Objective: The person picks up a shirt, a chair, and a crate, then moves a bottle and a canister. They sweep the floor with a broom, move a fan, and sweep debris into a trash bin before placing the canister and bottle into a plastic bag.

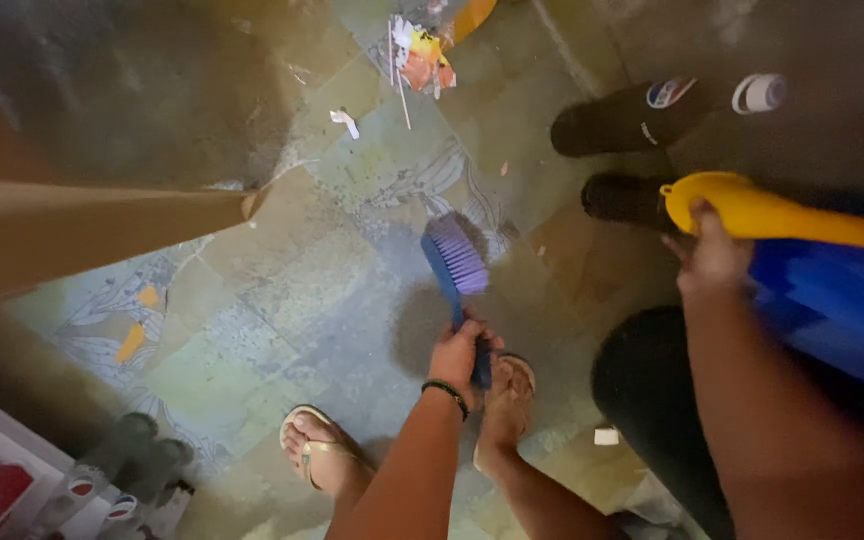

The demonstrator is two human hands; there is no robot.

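Note:
My left hand [460, 352] is closed around the handle of a blue brush [455, 262] with purple bristles, held low over the tiled floor [282, 290], bristle end pointing away from me. My right hand [712, 258] grips the yellow handle [772, 212] of a blue dustpan [832, 300] at the right. My feet in sandals [314, 452] stand just below the brush. A small heap of paper and wrapper litter [420, 55] lies on the floor at the top, apart from the brush.
Two dark bottles [632, 115] lie on the floor at the upper right. A brown cardboard flap [82, 235] juts in from the left. Several bottles [112, 480] stand at the lower left beside a white shelf. A black bag [652, 390] sits by my right leg.

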